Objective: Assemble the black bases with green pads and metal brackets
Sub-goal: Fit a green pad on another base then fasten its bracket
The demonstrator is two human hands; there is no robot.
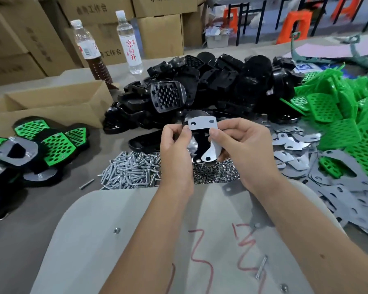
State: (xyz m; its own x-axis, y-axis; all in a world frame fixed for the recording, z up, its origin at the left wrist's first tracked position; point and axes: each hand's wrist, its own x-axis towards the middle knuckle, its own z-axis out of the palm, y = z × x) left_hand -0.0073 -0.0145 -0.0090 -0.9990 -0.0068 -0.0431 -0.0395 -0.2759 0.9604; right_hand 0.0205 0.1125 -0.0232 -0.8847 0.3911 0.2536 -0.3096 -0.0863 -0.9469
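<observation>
Both hands, left hand (174, 143) and right hand (240, 145), pinch one flat, slotted metal bracket (202, 124) in a narrow grip; glossy black bases (200, 85) heap beyond, threaded screws (132, 170) below.

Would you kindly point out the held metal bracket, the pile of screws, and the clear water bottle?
metal bracket (202, 123): head view, its flat upper plate.
pile of screws (132, 171): head view, heap's middle.
clear water bottle (132, 49): head view, its label.

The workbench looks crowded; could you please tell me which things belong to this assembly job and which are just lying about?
Belongs to the job:
- metal bracket, held by left hand and right hand
- black bases
- green pads
- loose brackets
- screws
- nuts
- finished assemblies

Just lying about:
- two bottles
- cardboard boxes
- orange stools
</observation>
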